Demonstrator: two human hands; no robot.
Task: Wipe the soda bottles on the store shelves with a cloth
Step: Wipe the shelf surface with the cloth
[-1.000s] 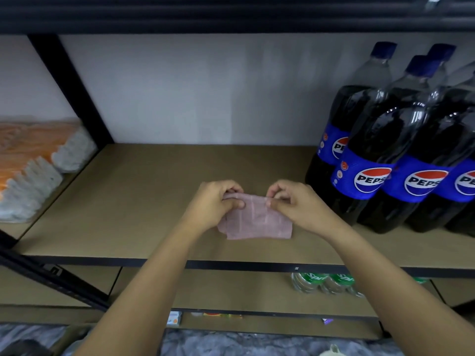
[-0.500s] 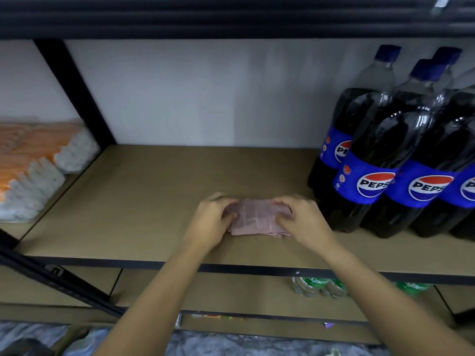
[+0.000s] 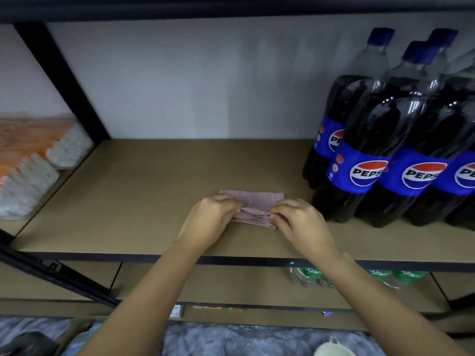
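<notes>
On the brown shelf board [image 3: 144, 191], near its front edge, a pale pink cloth [image 3: 253, 200] is laid flat and folded over on itself, its layered edge being pinched from both ends. The left end is held by the left hand [image 3: 209, 219] with curled fingers, and the right end is pinched by the right hand [image 3: 302, 222] between thumb and fingertips, so both grips are closed on the fabric. The cloth is judged to be light, soft and limp; it would be taken best by a bunched fold, not a single corner, so that a firm pad is presented for wiping. Just beside the right hand, a cluster of large soda bottles [image 3: 359, 155] with dark contents, blue labels and blue caps is stood upright against the right side of the shelf. These are judged heavy and smooth, likely slippery, and would be steadied best at the neck or shoulder while the body is wiped. Stacked packets [image 3: 28, 160] in orange and white are seen in the neighbouring bay on the left, and green-labelled bottles [image 3: 308, 276] are partly visible on the shelf below.
</notes>
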